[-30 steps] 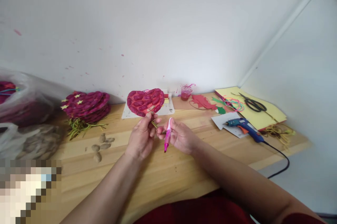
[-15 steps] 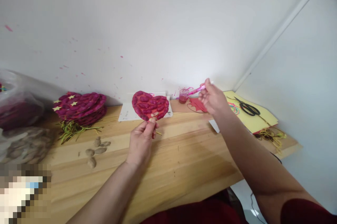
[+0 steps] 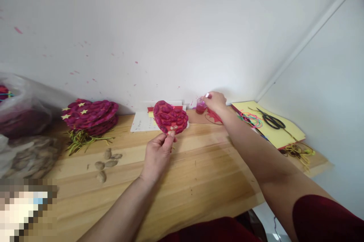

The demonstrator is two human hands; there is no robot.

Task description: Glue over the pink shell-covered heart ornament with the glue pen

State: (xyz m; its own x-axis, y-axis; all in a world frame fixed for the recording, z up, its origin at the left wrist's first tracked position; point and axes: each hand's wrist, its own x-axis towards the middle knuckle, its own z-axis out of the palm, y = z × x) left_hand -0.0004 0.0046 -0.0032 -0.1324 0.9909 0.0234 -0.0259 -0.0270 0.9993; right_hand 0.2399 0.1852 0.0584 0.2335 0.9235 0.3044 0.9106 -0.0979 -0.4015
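My left hand pinches the lower tip of a red heart-shaped piece covered with dark pink shell shapes and holds it upright above the wooden table. My right hand is stretched to the back of the table, fingers closed on a pink brush whose white end shows. The brush points down into a small cup of pink paint by the wall.
A stack of finished pink hearts with gold stars lies at the back left over green stems. Loose nutshells and plastic bags lie left. At the right are yellow paper, scissors and coloured bands.
My right hand carried the pink brush from in front of me to the back of the table and lowered it to the paint cup. The left hand shifted the heart slightly right.
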